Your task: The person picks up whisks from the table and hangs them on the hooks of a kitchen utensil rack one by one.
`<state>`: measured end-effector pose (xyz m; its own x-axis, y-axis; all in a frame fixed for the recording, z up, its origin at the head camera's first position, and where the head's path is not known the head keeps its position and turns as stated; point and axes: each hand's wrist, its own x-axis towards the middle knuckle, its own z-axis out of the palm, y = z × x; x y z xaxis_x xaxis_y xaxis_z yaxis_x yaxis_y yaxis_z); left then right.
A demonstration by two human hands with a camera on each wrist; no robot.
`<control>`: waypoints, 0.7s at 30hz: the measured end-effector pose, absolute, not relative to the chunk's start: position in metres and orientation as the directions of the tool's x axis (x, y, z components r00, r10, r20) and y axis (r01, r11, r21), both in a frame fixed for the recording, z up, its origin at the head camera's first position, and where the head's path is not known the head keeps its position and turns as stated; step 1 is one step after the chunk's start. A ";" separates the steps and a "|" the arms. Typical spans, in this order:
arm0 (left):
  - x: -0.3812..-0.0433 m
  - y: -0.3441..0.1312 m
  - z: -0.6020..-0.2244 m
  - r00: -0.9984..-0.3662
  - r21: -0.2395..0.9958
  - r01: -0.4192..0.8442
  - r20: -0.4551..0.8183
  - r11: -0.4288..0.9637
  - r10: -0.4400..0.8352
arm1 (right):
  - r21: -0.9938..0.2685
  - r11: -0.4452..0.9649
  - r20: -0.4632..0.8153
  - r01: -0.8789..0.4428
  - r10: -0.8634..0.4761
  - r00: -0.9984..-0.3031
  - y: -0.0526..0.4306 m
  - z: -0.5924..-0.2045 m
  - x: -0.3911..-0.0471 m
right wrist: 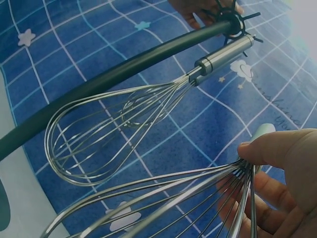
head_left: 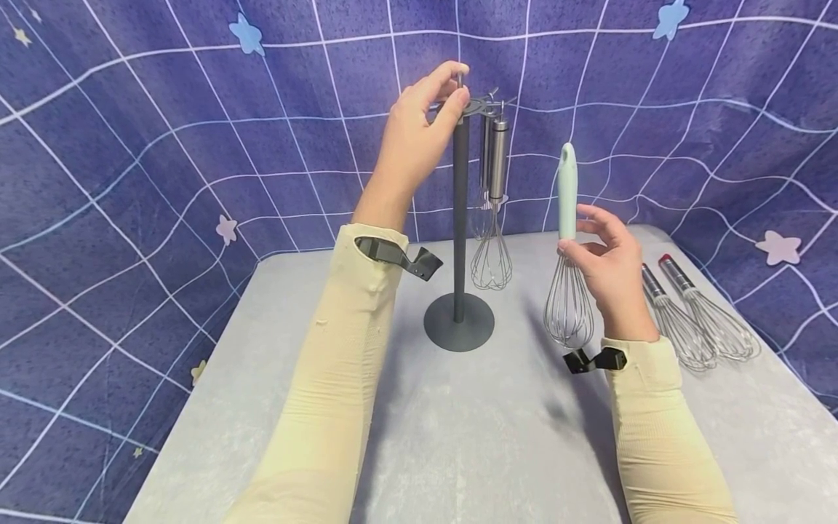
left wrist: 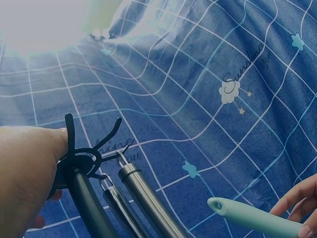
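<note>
Five whisks are in view. Two steel-handled whisks [head_left: 499,160] hang by their end loops from the hooks of a single dark stand [head_left: 460,225], whose round base sits on the grey worktop [head_left: 497,437]. The left grip [head_left: 422,124] is nearly closed, thumb and fingers pinching the top of that stand. The right grip [head_left: 610,255] pinches one mint-green whisk [head_left: 567,193] at the lower handle, where the wires begin; it is upright, handle uppermost, above the worktop to the right of the stand and apart from it. Two more whisks [head_left: 699,300] lie side by side on the worktop beyond the right wrist. One blue gridded cloth [head_left: 314,145] with stars hangs behind.
</note>
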<state>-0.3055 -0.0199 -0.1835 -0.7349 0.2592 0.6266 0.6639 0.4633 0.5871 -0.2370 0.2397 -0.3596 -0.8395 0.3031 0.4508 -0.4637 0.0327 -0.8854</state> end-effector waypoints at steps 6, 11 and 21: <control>-0.306 -0.020 -0.183 -0.734 0.587 0.665 0.628 0.461 0.258 | -0.872 0.024 0.471 -0.489 0.310 -0.826 0.238 -0.357 -0.235; -0.306 -0.019 -0.183 -0.737 0.588 0.662 0.624 0.465 0.260 | -0.859 -0.002 0.485 -0.511 0.314 -0.816 0.235 -0.355 -0.233; -0.305 -0.020 -0.183 -0.735 0.590 0.665 0.627 0.459 0.258 | -0.839 -0.025 0.509 -0.543 0.317 -0.800 0.232 -0.352 -0.230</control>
<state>-0.3054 -0.0200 -0.1827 -0.7347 0.2579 0.6275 0.6647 0.4588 0.5896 -0.2298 0.2322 -0.3516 -0.8005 0.3168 0.5088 -0.5432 -0.0246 -0.8393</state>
